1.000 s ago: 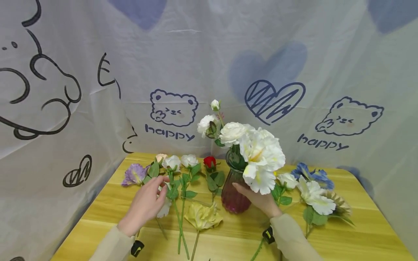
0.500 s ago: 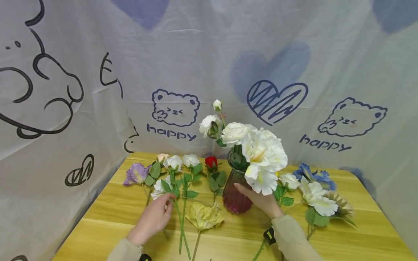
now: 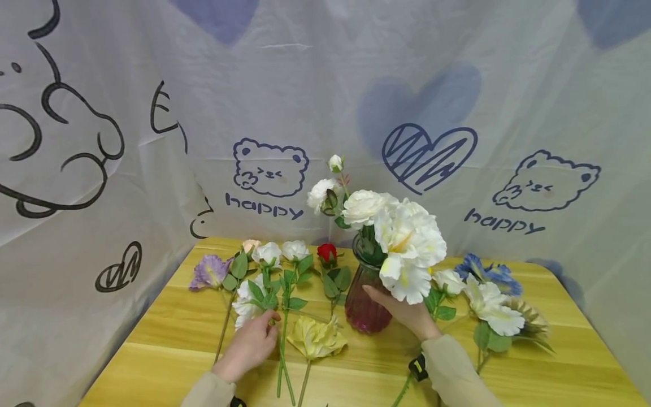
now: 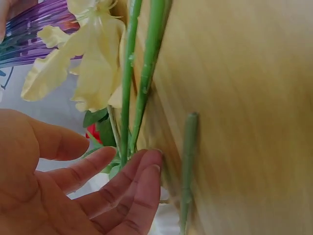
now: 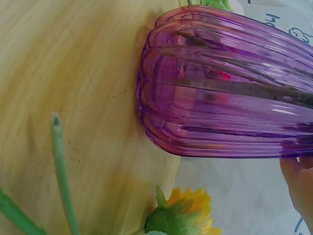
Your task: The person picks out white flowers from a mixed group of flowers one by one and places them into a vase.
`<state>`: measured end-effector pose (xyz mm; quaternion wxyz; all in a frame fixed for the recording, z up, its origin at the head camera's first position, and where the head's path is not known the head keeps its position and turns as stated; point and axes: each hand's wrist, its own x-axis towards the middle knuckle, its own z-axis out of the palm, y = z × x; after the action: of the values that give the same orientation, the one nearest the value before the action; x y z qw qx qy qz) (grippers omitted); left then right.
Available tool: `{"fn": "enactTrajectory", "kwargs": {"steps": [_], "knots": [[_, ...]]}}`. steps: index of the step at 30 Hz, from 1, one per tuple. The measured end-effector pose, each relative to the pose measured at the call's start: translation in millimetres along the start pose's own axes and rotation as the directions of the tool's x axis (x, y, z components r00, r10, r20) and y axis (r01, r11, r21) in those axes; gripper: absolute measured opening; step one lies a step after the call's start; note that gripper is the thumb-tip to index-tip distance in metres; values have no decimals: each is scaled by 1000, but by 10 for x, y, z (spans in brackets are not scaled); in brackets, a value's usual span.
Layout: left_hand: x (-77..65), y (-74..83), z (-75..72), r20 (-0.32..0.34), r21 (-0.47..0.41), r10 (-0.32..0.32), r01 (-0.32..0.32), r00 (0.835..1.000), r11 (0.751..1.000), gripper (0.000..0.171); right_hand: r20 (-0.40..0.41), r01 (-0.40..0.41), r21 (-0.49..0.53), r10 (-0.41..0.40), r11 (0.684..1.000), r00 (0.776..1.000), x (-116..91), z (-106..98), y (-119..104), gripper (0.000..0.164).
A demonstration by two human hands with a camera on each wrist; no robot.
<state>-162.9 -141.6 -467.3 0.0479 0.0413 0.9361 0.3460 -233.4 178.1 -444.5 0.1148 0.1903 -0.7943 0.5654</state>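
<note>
In the head view my left hand (image 3: 251,342) is low over the table, beside the crossed green stems of two white roses (image 3: 267,254). The left wrist view shows its fingers loosely bent toward those green stems (image 4: 142,93), with the thumb apart from them. A white flower (image 3: 246,302) lies just beyond its fingertips. My right hand (image 3: 407,314) holds the side of a ribbed purple-pink glass vase (image 3: 367,305). The vase stands upright with several white flowers (image 3: 409,237) in it. Stems (image 5: 234,85) show through its glass. Part of the right hand is hidden by blossoms.
Around the vase lie a yellow flower (image 3: 316,337), a red rose (image 3: 327,252) and a purple flower (image 3: 210,272). On the right are a blue flower (image 3: 488,273) and a white flower (image 3: 492,308). A printed cloth (image 3: 325,85) hangs behind the wooden table (image 3: 569,362).
My left hand has moved down and right, from above the white flower to beside the rose stems, uncovering that flower. My right hand and the vase stay in place.
</note>
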Motion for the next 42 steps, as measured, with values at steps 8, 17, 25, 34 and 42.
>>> {"fn": "enactTrajectory", "kwargs": {"steps": [8, 17, 25, 34, 42], "knots": [[46, -21, 38, -3, 18, 12, -12, 1000, 1000, 21, 13, -51, 27, 51, 998, 999, -22, 11, -47, 87], [61, -44, 30, 13, -37, -6, 7, 1000, 999, 21, 10, -34, 21, 34, 999, 999, -7, 4, 44, 86], [44, -44, -114, -25, -267, -17, 10, 1000, 964, 17, -5, 15, 13, -15, 1000, 1000, 8, 17, 27, 84], [57, -92, -62, -6, -581, -160, 127, 987, 804, 27, -13, 32, 36, -32, 999, 999, -16, 13, -179, 86], [117, -105, -52, 127, -756, -285, 279, 950, 592, 42, -18, 36, 56, -35, 998, 999, -34, 1, -325, 83]]}}
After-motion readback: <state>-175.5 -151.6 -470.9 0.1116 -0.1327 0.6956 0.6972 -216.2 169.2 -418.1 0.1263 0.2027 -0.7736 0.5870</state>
